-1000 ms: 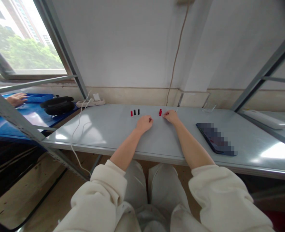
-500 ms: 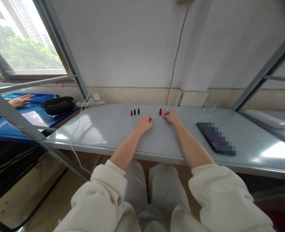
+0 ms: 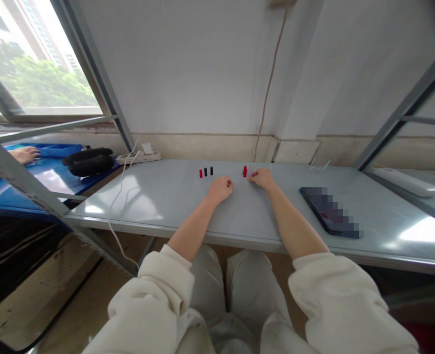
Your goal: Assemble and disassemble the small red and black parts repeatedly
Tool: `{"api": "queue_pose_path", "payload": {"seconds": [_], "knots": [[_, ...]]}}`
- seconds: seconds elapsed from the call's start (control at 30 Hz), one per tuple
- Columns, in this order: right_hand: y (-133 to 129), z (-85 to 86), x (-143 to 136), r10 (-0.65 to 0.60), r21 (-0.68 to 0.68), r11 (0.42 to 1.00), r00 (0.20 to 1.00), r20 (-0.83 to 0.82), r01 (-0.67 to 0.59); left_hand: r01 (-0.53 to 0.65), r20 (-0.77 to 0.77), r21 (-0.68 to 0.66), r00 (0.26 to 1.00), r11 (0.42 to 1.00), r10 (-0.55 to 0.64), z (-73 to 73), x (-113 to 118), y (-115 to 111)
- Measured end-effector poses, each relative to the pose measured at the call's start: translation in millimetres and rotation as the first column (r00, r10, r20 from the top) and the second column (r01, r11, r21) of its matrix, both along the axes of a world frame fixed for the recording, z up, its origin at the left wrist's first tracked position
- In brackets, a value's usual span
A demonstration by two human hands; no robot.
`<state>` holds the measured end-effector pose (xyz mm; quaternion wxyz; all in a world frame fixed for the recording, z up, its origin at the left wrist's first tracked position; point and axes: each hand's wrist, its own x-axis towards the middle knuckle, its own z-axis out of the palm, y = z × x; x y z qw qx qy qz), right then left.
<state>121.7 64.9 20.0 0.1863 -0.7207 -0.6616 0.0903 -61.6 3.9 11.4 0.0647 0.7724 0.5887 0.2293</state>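
Note:
My left hand (image 3: pixel 221 190) rests on the grey table, its fingers curled into a fist. Whatever may be inside that fist is hidden. To its upper left stand a small red cylinder (image 3: pixel 201 173) and two small black cylinders, one in the middle (image 3: pixel 205 172) and one at the right (image 3: pixel 211 170), upright in a slanting row. My right hand (image 3: pixel 262 178) lies low over the table, thumb and forefinger pointing left and slightly apart. Just left of those fingertips are small red pieces (image 3: pixel 244 171), close together. I cannot tell whether the fingers touch them.
A dark phone (image 3: pixel 330 214) lies to the right. At the back left is a white power strip (image 3: pixel 139 157), its cable hanging over the front edge. Metal posts frame both sides. On a blue table at the left are a black case (image 3: pixel 88 161) and another person's hand (image 3: pixel 26 155).
My right fingertips sit very slightly lower and farther from the red pieces. My left hand has stayed put. The other person's hand has shifted left.

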Motion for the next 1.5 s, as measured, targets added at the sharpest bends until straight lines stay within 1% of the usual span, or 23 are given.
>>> {"api": "queue_pose_path", "payload": {"seconds": [0.1, 0.2, 0.27, 0.33, 0.43, 0.53, 0.6, 0.67, 0.77, 0.93, 1.0, 1.2, 1.5], "knots": [[-6.7, 5.9, 0.0, -0.003, -0.036, 0.999, 0.998, 0.058, 0.005, -0.025, -0.013, 0.007, 1.000, 1.000, 0.025, 0.0, -1.4, -1.3], [-18.3, 16.4, -2.1, -0.018, -0.028, 0.999, 0.994, 0.109, 0.021, -0.122, -0.034, 0.015, 0.992, 0.992, 0.123, 2.0, -4.0, -2.6], [-28.9, 25.6, -6.2, -0.016, -0.036, 0.999, 0.994, 0.106, 0.020, -0.195, -0.041, 0.008, 0.980, 0.981, 0.196, 4.0, -6.5, -2.5], [-41.1, 33.9, -12.6, 0.028, -0.019, 0.999, 0.996, 0.085, -0.027, -0.252, -0.034, -0.005, 0.967, 0.968, 0.252, 5.6, -9.4, -1.3], [-57.8, 38.6, -24.5, 0.175, 0.109, 0.978, 0.984, 0.042, -0.179, -0.298, -0.024, -0.018, 0.954, 0.954, 0.298, 5.3, -13.4, 2.6], [-66.4, 31.5, -34.2, 0.310, 0.205, 0.927, 0.949, 0.053, -0.314, -0.331, -0.022, -0.014, 0.944, 0.944, 0.330, 2.1, -16.2, 7.1], [-66.8, 23.5, -37.7, 0.354, 0.225, 0.903, 0.931, 0.091, -0.366, -0.344, -0.008, 0.019, 0.939, 0.939, 0.344, 0.2, -17.6, 9.6], [-64.7, 16.2, -39.1, 0.369, 0.245, 0.889, 0.922, 0.113, -0.386, -0.346, 0.023, 0.068, 0.938, 0.936, 0.345, -0.7, -18.8, 11.8], [-60.6, 8.9, -39.0, 0.372, 0.262, 0.884, 0.922, 0.103, -0.386, -0.328, 0.071, 0.097, 0.944, 0.940, 0.322, -0.3, -19.7, 14.0], [-56.9, 1.6, -38.6, 0.348, 0.234, 0.904, 0.933, 0.087, -0.359, -0.295, 0.127, 0.087, 0.951, 0.952, 0.283, -1.8, -18.8, 14.3], [-56.3, -0.2, -38.8, 0.347, 0.222, 0.907, 0.933, 0.091, -0.359, -0.298, 0.109, 0.089, 0.951, 0.950, 0.288, -4.4, -18.6, 14.0], [-56.1, -1.3, -39.8, 0.356, 0.218, 0.905, 0.931, 0.085, -0.366, -0.269, -0.040, 0.067, 0.961, 0.961, 0.272, -11.2, -20.1, 15.3], [-57.1, -1.1, -41.7, 0.382, 0.206, 0.896, 0.919, 0.094, -0.393, -0.248, -0.048, 0.059, 0.967, 0.967, 0.251, -7.7, -20.4, 12.2]]}}
